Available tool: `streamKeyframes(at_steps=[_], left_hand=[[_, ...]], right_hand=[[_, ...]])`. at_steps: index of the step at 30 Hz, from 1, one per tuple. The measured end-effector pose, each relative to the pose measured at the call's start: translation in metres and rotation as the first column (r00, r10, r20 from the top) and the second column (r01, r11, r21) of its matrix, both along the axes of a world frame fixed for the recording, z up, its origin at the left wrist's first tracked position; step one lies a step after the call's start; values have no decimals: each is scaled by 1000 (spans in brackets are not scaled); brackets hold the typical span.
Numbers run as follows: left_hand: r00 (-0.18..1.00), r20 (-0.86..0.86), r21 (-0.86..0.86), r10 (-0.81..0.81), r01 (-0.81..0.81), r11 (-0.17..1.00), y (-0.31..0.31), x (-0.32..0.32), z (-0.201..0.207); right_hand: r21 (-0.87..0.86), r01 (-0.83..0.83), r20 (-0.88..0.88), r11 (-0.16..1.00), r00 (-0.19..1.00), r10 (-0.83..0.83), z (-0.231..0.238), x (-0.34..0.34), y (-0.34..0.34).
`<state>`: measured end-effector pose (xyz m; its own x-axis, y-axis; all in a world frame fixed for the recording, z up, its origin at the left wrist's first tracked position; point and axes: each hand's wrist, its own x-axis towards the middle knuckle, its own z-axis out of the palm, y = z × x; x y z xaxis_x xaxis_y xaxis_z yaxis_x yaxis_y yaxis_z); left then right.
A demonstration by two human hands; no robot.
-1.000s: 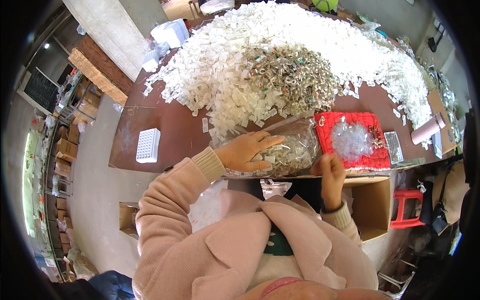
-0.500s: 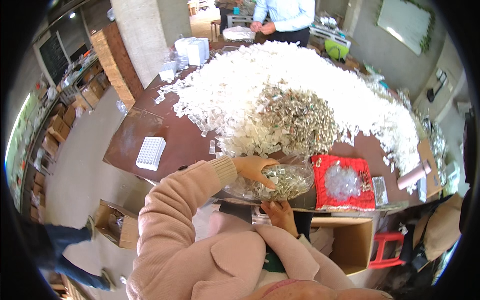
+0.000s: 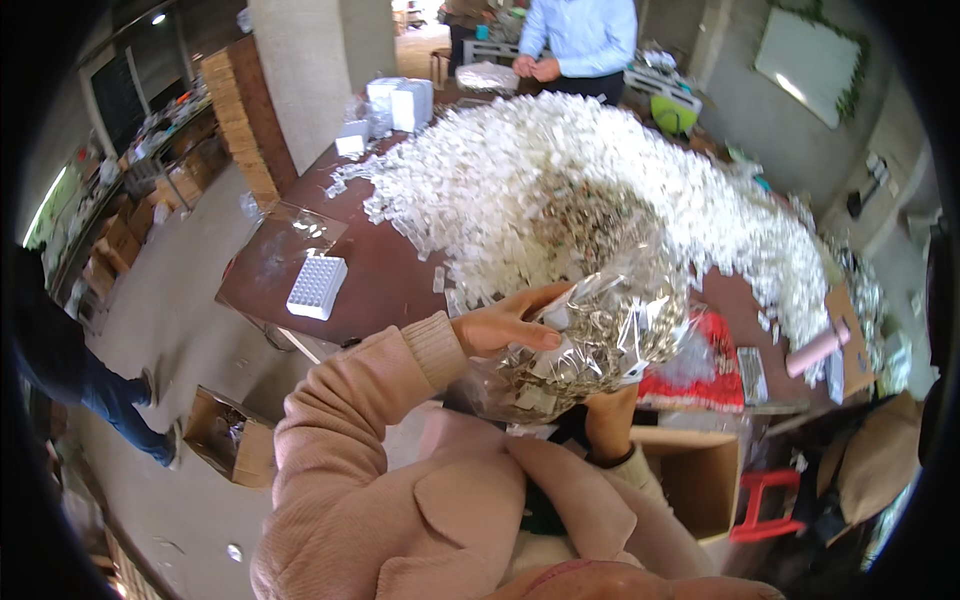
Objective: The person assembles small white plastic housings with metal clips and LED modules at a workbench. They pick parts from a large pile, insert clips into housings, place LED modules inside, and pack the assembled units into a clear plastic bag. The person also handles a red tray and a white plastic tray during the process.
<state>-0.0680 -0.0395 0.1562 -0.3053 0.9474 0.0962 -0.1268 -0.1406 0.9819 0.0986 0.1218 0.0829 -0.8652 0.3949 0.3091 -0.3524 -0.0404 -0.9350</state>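
Note:
A clear plastic bag [image 3: 600,345] filled with small shiny metallic pieces is lifted above the table's near edge. My left hand [image 3: 512,325] grips its left side, thumb over the front and fingers partly hidden behind the film. From below, my right hand [image 3: 610,420] holds the bag's lower right part; most of its fingers are covered. Just beyond the bag, a heap of small brownish metallic pieces [image 3: 590,210] lies against a wide pile of small clear and white plastic pieces [image 3: 470,165]. A red cloth [image 3: 725,365] with clear plastic on it lies right of the bag.
A white tray of holes [image 3: 318,287] lies on the brown table [image 3: 385,280] at left; white stacked blocks [image 3: 405,103] stand behind. At right is a pink bottle [image 3: 818,348]. An open carton [image 3: 230,440] and red stool [image 3: 765,505] stand below. Another person [image 3: 580,40] works across the table.
The bag has risen off the table edge and tilted, its film now spreading up to the right. My right hand has moved right and under it. The person at far left has shifted.

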Motion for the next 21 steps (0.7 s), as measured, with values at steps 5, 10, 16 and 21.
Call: streamKeyframes(at_steps=[5, 10, 16, 21], left_hand=[[972, 58, 156, -228, 217, 964, 45, 44, -33], [733, 502, 177, -459, 433, 884, 121, 115, -79], [775, -632, 32, 0, 26, 999, 183, 171, -121], [780, -624, -115, 44, -148, 982, 147, 139, -150]], right_hand=[[-231, -79, -171, 970, 984, 40, -6, 56, 11], [-374, 339, -24, 863, 927, -375, -27, 155, 27], [-633, 539, 200, 556, 807, -555, -83, 243, 74], [-771, 542, 406, 335, 823, -396, -153, 256, 118]])
